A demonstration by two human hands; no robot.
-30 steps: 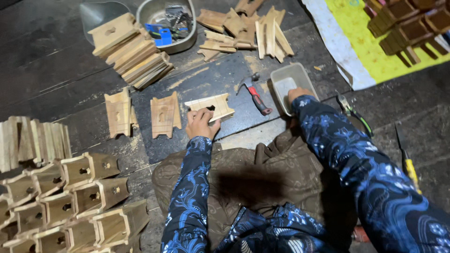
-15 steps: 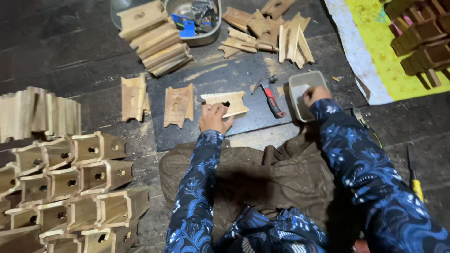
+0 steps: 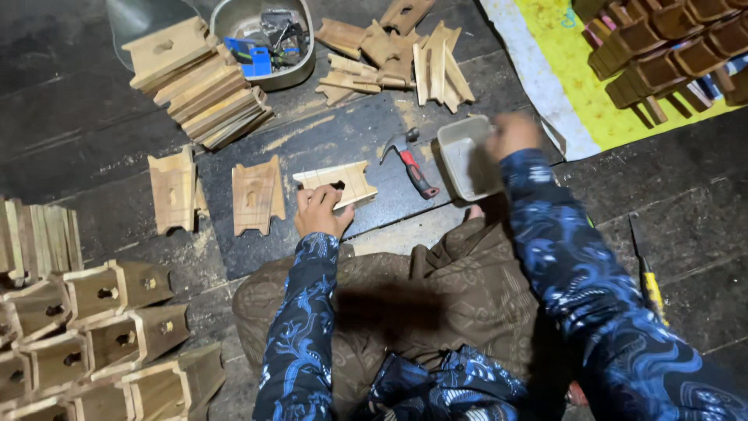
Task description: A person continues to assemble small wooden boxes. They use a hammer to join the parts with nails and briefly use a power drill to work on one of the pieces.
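Observation:
My left hand rests on a pale wooden panel with notched ends and a small hole, pinning it flat on the dark mat. My right hand, blurred, hovers at the far rim of a small grey rectangular tub, fingers bunched; whether it holds anything I cannot tell. A red-handled hammer lies between the panel and the tub. Two more notched panels lie to the left of my left hand.
A stack of wooden panels and a metal bowl of small tools sit at the back. Loose wood pieces lie beyond the hammer. Assembled wooden boxes crowd the left. Dark boxes sit on a yellow sheet. A yellow-handled tool lies right.
My right hand has lifted from inside the grey tub to its far rim. The view has swung so everything sits further right. My left hand stays on the panel.

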